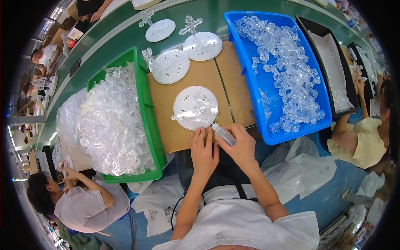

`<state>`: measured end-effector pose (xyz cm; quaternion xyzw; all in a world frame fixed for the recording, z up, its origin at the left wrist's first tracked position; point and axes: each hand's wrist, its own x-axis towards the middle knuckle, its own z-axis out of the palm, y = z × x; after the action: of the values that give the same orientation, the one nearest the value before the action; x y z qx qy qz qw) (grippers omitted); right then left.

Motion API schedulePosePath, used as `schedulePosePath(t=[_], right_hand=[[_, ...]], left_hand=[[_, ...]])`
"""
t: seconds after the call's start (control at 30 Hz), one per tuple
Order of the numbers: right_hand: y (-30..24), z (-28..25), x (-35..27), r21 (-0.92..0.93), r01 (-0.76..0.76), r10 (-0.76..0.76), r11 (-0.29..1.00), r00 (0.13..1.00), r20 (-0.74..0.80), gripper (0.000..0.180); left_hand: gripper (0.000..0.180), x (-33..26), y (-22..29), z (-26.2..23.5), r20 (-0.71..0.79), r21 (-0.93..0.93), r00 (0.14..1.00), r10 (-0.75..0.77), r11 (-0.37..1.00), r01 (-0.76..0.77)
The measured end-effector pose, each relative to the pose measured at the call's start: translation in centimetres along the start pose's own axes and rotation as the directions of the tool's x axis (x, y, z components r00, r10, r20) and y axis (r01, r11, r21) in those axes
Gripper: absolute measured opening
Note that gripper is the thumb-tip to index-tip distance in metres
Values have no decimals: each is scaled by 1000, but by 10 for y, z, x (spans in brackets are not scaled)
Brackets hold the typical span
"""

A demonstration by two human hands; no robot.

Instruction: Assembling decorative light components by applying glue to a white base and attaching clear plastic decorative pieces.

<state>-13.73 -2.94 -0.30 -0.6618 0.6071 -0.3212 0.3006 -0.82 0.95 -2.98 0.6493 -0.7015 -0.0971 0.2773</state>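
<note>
On the brown cardboard in front of me lies a round white disc (183, 100) with small holes. A clear plastic ornamental piece (202, 113) rests across it, overhanging its left edge. My left hand (203, 154) has its fingers stretched out, the tips at the disc's near edge. In my right hand (243, 146) is a small translucent squeeze bottle (225, 136), tilted so its white nozzle points at the disc's near right edge. Farther back are three more white discs (177, 71), each with a clear ornate cross (191, 26) standing on it.
To the left stands a green bin (146, 121) heaped with bagged clear parts (110, 125). A blue bin (255, 100) of loose clear plastic pieces (291, 79) stands right, beside a black tray (333, 62). Co-workers sit at lower left (87, 200) and far right (362, 137).
</note>
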Motion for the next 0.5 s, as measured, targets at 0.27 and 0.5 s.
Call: schedulePosePath(t=[0.27, 0.5], right_hand=[[1, -4, 3, 116, -37, 49, 993, 994, -102, 32], [2, 4, 10, 375, -7, 46, 927, 994, -96, 40]], left_hand=[[41, -3, -4, 1, -27, -20, 999, -28, 999, 27], [41, -7, -7, 0, -86, -73, 996, -9, 997, 3]])
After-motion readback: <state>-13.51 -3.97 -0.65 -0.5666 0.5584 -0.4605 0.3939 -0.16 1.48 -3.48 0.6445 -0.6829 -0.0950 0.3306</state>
